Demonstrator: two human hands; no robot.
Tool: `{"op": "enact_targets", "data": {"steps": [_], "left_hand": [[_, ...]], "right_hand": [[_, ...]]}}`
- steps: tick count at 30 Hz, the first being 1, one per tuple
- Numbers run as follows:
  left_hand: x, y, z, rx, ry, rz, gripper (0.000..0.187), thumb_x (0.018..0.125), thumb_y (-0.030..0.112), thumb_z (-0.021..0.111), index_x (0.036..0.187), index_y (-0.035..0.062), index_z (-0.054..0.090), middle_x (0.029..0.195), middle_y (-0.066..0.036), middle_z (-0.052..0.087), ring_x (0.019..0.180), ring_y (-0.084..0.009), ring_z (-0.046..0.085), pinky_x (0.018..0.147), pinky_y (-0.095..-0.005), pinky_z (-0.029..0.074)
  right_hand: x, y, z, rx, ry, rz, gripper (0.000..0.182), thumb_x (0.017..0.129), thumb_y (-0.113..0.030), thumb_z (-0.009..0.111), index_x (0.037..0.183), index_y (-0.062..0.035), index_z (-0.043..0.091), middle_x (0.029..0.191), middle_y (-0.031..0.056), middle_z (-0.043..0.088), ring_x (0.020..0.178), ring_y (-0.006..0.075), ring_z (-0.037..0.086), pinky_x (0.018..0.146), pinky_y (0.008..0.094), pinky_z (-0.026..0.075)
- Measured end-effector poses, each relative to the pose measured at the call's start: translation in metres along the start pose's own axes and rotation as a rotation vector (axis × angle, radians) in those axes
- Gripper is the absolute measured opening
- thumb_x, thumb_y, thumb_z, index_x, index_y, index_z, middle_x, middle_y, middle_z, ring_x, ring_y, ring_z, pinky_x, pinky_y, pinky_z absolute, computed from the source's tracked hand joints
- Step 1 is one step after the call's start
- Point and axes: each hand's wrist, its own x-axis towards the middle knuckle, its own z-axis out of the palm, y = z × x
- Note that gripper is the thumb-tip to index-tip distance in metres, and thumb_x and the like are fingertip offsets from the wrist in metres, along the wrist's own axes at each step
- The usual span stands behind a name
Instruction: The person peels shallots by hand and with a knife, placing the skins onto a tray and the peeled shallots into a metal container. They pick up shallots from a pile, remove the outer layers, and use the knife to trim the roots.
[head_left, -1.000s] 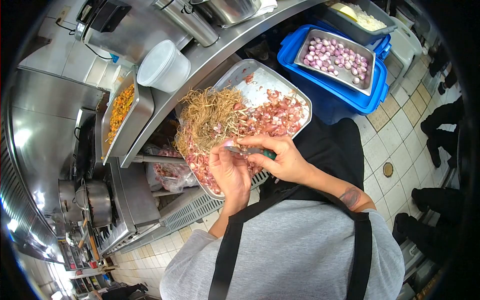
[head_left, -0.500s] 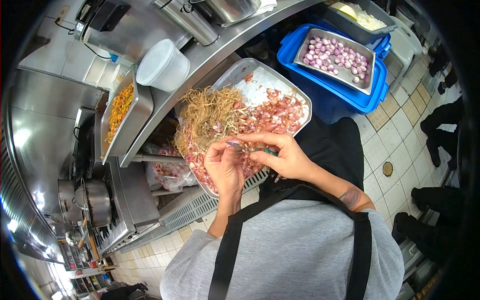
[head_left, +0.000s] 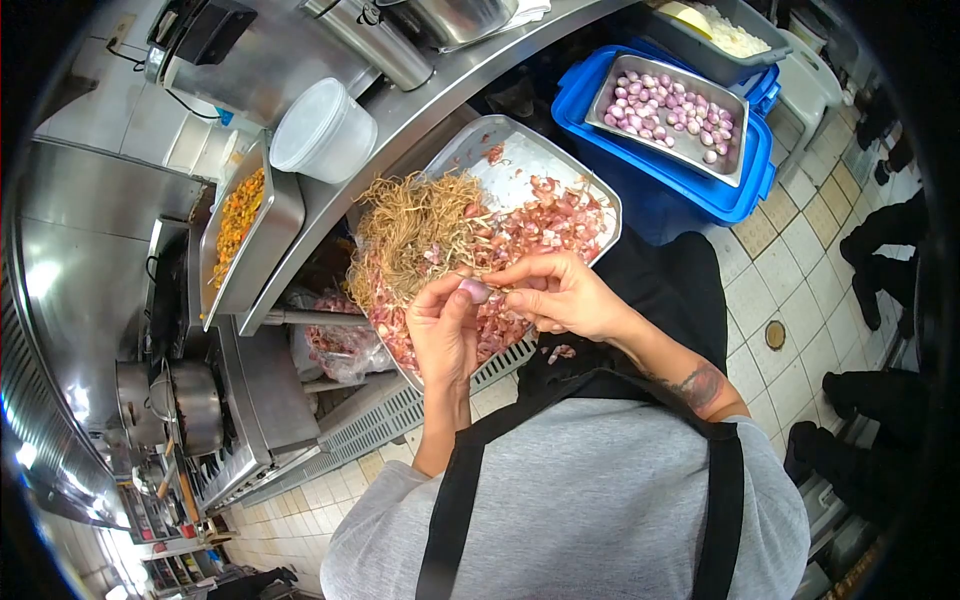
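Note:
A small purple shallot (head_left: 474, 290) is pinched between the thumb and fingers of my left hand (head_left: 442, 325). My right hand (head_left: 560, 295) is closed beside it, its fingertips at the shallot's right side; something small and thin shows there, too unclear to name. Both hands are over the near edge of a large metal tray (head_left: 520, 170). Reddish shallot skins (head_left: 560, 215) and a tangled heap of dry roots (head_left: 415, 225) lie in the tray.
Peeled shallots fill part of a steel pan (head_left: 725, 165) on a blue lid (head_left: 590, 95) at the upper right. A plastic tub (head_left: 325, 130) and a pan of orange pieces (head_left: 285, 215) stand left. People's dark-clothed legs (head_left: 885, 245) show at far right.
The shallot now shows more fully in my left hand. My right hand has turned slightly, and the green handle and blade seen near its fingers before are no longer clearly visible.

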Motion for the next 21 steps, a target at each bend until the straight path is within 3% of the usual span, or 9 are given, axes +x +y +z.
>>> {"op": "enact_targets", "data": {"steps": [7,10,14,16,19,21], "left_hand": [[0.001,0.005,0.006,0.023,0.021,-0.052,0.025,0.079,-0.001,0.063,0.104,-0.0036,0.059,0.092,-0.011,0.064,0.082,-0.0160,0.062,0.077,-0.0270,0.052],[0.002,0.007,0.003,0.045,-0.002,-0.048,0.025,0.080,-0.002,0.062,0.105,-0.0042,0.058,0.093,-0.011,0.064,0.083,-0.0159,0.062,0.077,-0.0267,0.052],[0.001,0.009,0.002,0.052,-0.026,-0.031,0.024,0.080,-0.004,0.061,0.103,-0.0036,0.059,0.096,-0.012,0.063,0.084,-0.0165,0.062,0.078,-0.0268,0.052],[0.000,0.005,0.002,0.040,0.031,-0.039,0.022,0.080,-0.005,0.061,0.101,-0.0031,0.059,0.099,-0.013,0.062,0.085,-0.0170,0.062,0.079,-0.0272,0.051],[0.000,0.002,-0.002,0.030,0.039,-0.054,0.020,0.079,-0.006,0.060,0.099,-0.0026,0.060,0.102,-0.015,0.061,0.087,-0.0179,0.062,0.081,-0.0282,0.051],[0.000,0.001,-0.001,0.035,0.021,-0.048,0.020,0.079,-0.007,0.060,0.099,-0.0027,0.060,0.104,-0.016,0.061,0.088,-0.0183,0.062,0.081,-0.0286,0.051]], "right_hand": [[-0.003,-0.005,0.006,-0.143,0.049,-0.054,0.034,0.086,-0.011,0.058,0.120,-0.0055,0.054,0.059,-0.0060,0.045,0.047,-0.0002,0.035,0.042,0.0164,0.028],[-0.002,-0.007,0.008,-0.297,0.083,-0.132,0.035,0.085,-0.007,0.059,0.120,-0.0037,0.054,0.068,-0.0032,0.056,0.056,0.0005,0.045,0.049,0.0166,0.037],[0.003,0.008,0.010,-0.342,0.163,-0.329,0.031,0.083,-0.004,0.060,0.114,-0.0006,0.058,0.094,0.0047,0.063,0.080,0.0057,0.054,0.069,0.0206,0.044],[-0.001,-0.002,0.011,-0.332,0.140,-0.239,0.029,0.082,-0.005,0.061,0.110,0.0013,0.059,0.112,0.0109,0.061,0.100,0.0119,0.056,0.087,0.0261,0.045],[0.000,0.000,0.010,-0.335,0.173,-0.235,0.027,0.082,-0.005,0.060,0.109,0.0008,0.060,0.105,0.0088,0.064,0.094,0.0101,0.057,0.082,0.0252,0.046],[0.001,0.000,0.008,-0.378,0.169,-0.237,0.027,0.084,-0.005,0.059,0.110,-0.0007,0.060,0.095,0.0063,0.065,0.079,0.0068,0.056,0.069,0.0225,0.046]]}}
